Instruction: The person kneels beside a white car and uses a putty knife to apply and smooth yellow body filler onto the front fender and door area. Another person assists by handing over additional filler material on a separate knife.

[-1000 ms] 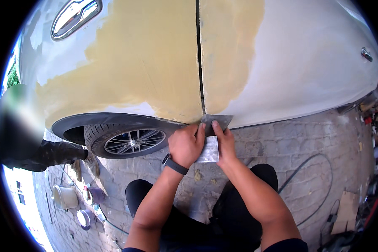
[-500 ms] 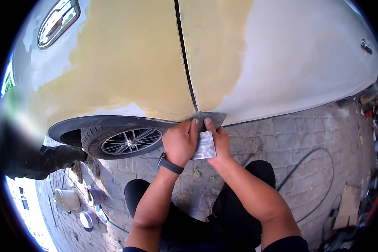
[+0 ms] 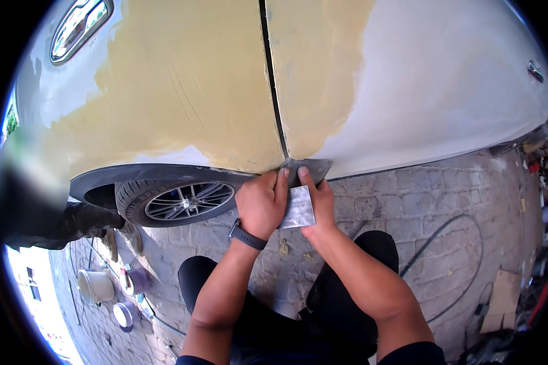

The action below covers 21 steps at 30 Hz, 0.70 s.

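My left hand point(image 3: 260, 205) and right hand point(image 3: 321, 210) pinch a dark grey sheet point(image 3: 316, 166), thumbs flat on it, its upper edge at the foot of the black panel gap point(image 3: 271, 79). Between my palms sits a bright square metal plate point(image 3: 298, 208), its lower edge showing. The wheel arch trim point(image 3: 164, 171) runs in close by my left knuckles; rightward, brick paving point(image 3: 402, 201) spreads wide below the panel's edge.
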Each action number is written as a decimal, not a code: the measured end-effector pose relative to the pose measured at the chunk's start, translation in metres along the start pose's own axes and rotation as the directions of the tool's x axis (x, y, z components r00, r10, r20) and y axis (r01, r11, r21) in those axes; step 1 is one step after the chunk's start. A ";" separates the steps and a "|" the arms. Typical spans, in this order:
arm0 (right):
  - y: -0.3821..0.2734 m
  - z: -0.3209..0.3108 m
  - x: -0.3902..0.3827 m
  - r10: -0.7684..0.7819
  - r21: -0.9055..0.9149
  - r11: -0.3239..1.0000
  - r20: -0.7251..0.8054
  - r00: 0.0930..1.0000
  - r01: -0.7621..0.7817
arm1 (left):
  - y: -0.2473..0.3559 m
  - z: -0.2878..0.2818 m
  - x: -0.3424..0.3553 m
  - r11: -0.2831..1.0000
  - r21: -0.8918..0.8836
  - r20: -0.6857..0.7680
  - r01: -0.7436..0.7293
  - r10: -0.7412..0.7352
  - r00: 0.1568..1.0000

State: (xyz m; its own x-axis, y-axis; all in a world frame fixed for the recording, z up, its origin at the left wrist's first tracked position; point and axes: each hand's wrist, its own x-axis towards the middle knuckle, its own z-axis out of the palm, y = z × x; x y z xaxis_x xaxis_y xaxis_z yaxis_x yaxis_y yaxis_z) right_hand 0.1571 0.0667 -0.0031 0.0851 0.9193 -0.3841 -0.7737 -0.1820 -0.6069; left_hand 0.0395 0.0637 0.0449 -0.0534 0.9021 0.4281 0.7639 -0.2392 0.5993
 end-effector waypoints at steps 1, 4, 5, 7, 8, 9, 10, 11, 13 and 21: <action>0.001 0.000 0.001 -0.003 -0.002 1.000 0.002 1.000 0.003 | -0.001 0.000 0.000 1.000 -0.005 -0.003 0.004 -0.004 1.000; 0.001 -0.001 0.002 -0.015 -0.005 1.000 0.008 1.000 0.015 | 0.002 0.000 0.001 1.000 -0.011 -0.006 0.008 -0.008 1.000; 0.000 -0.001 0.002 -0.017 -0.011 1.000 0.010 1.000 0.017 | 0.002 0.000 0.001 1.000 -0.010 -0.004 0.011 -0.011 1.000; 0.000 -0.001 0.002 -0.025 -0.021 0.999 0.011 1.000 0.025 | 0.001 0.001 0.000 1.000 -0.008 -0.002 0.014 -0.014 1.000; 0.000 -0.002 0.003 -0.030 -0.026 0.999 0.009 0.999 0.031 | 0.001 0.001 0.000 1.000 -0.007 -0.002 0.013 -0.013 1.000; 0.000 -0.002 0.005 -0.036 -0.030 0.999 0.008 0.999 0.036 | 0.000 0.002 0.000 1.000 -0.006 -0.002 0.012 -0.012 1.000; 0.000 -0.003 0.006 -0.056 -0.036 0.998 0.011 0.998 0.056 | 0.000 0.003 0.001 1.000 -0.007 -0.003 0.009 -0.009 1.000; 0.000 -0.003 0.006 -0.074 -0.042 0.996 0.015 0.997 0.075 | -0.001 0.004 0.001 1.000 -0.008 -0.005 0.007 -0.007 1.000; -0.004 -0.002 0.007 -0.152 -0.088 0.984 0.032 0.988 0.155 | 0.001 0.004 0.002 1.000 -0.021 -0.012 0.023 -0.023 1.000; -0.026 0.009 0.003 -0.321 -0.188 0.924 0.099 0.942 0.334 | 0.013 0.000 0.008 0.995 -0.062 -0.018 0.076 -0.077 0.997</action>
State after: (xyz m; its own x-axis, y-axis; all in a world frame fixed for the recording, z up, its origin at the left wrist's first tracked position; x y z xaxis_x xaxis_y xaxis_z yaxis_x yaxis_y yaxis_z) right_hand 0.1722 0.0775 0.0181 0.2661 0.9589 -0.0980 -0.5683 0.0739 -0.8195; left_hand 0.0489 0.0682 0.0558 -0.1234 0.9114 0.3926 0.7166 -0.1918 0.6706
